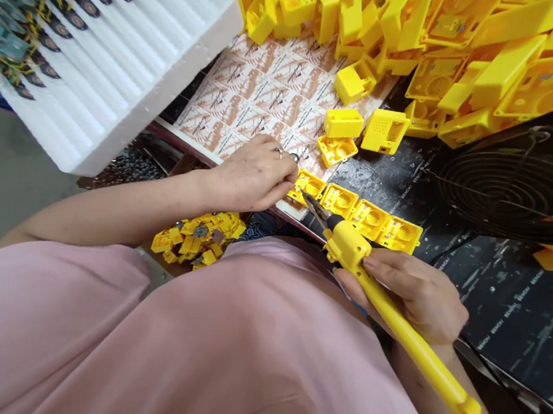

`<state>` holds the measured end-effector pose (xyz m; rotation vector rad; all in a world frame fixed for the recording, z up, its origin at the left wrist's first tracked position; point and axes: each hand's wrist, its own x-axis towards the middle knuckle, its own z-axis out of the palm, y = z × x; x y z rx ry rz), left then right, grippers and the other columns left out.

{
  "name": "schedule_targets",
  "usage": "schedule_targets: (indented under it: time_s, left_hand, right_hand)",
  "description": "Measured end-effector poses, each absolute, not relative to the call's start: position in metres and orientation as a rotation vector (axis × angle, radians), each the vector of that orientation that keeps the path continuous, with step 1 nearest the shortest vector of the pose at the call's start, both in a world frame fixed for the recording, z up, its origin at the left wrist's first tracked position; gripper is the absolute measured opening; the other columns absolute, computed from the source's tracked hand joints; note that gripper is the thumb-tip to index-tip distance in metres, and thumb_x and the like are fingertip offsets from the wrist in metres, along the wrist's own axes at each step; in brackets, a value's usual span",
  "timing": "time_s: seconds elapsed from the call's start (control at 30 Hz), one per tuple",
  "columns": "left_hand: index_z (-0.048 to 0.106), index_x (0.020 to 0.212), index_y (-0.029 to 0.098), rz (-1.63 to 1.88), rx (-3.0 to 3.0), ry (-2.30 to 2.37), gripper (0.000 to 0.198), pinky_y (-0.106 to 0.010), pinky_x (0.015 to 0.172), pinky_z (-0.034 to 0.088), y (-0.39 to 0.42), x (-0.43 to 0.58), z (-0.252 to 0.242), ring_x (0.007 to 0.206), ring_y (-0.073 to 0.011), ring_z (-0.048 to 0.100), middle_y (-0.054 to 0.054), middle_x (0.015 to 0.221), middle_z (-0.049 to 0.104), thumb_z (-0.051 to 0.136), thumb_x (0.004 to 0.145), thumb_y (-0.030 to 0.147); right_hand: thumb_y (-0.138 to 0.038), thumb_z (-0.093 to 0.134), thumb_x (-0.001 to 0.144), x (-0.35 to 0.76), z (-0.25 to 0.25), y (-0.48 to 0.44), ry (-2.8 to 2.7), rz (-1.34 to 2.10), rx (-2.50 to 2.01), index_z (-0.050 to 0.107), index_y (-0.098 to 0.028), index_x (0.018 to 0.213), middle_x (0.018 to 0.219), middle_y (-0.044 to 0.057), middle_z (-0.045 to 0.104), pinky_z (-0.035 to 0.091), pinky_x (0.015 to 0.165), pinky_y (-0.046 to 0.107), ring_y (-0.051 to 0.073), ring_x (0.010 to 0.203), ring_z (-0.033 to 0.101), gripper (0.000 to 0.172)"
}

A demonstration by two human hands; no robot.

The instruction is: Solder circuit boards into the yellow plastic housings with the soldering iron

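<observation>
My right hand (pixel 411 294) is closed around a yellow soldering tool (pixel 394 315), whose dark metal tip reaches the leftmost of several small yellow housings lined up at the table edge. At that leftmost housing (pixel 309 184), my left hand (pixel 258 172) has its fingers bent and pressed together; what they pinch is too small to name. A small dark ring-shaped part shows by the fingertips. To the right in the row sit more open housings (pixel 340 200) with metal pieces inside. Just behind the row lies another open housing (pixel 336 150).
A white foam tray (pixel 139 49) with circuit boards and round wired parts stands at the upper left. Yellow cases (pixel 445 19) are heaped at the back. A black fan (pixel 507 175) stands right. Yellow pieces (pixel 197 237) fill a container below my left forearm.
</observation>
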<state>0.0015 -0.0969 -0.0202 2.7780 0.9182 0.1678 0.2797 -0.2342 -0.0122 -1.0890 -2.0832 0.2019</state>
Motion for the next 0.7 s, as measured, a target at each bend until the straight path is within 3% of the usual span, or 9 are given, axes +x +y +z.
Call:
schedule_targets:
  time_s: [0.2,0.33,0.4,0.7]
  left_hand:
    - [0.068,0.086,0.018,0.147,2.846,0.922,0.033,-0.044,0.089,0.050,-0.097,0.007,-0.020,0.077,-0.0247,0.064,-0.007,0.077,0.070,0.039,0.097,0.027]
    - [0.067,0.083,0.017,0.136,2.953,0.938,0.039,-0.046,0.088,0.053,-0.099,0.012,-0.020,0.074,-0.0259,0.066,-0.008,0.073,0.070,0.033,0.098,0.027]
    - [0.067,0.082,0.016,0.121,2.988,0.959,0.040,-0.046,0.089,0.054,-0.100,0.013,-0.020,0.075,-0.0264,0.066,-0.009,0.072,0.070,0.032,0.098,0.028]
    - [0.067,0.080,0.017,0.112,2.960,0.941,0.035,-0.045,0.089,0.053,-0.095,0.015,-0.019,0.073,-0.0252,0.066,-0.007,0.070,0.068,0.038,0.095,0.027]
  right_hand:
    - [-0.010,0.088,0.078,0.272,0.002,-0.225,-2.142,0.183,-1.040,0.062,-0.017,0.098,0.082,0.000,0.076,0.060,0.065,0.020,0.012,0.069,0.074,0.033]
    - [-0.004,0.085,0.079,0.268,0.016,-0.220,-2.240,0.281,-1.035,0.063,-0.015,0.097,0.084,0.005,0.076,0.063,0.074,0.025,0.015,0.076,0.075,0.030]
    - [-0.006,0.084,0.081,0.269,0.020,-0.219,-2.266,0.276,-0.980,0.064,-0.015,0.095,0.083,0.006,0.076,0.062,0.070,0.026,0.016,0.074,0.075,0.026]
    - [-0.007,0.081,0.082,0.291,0.014,-0.237,-2.251,0.256,-1.154,0.066,-0.022,0.101,0.091,-0.001,0.076,0.060,0.071,0.023,0.013,0.076,0.074,0.028]
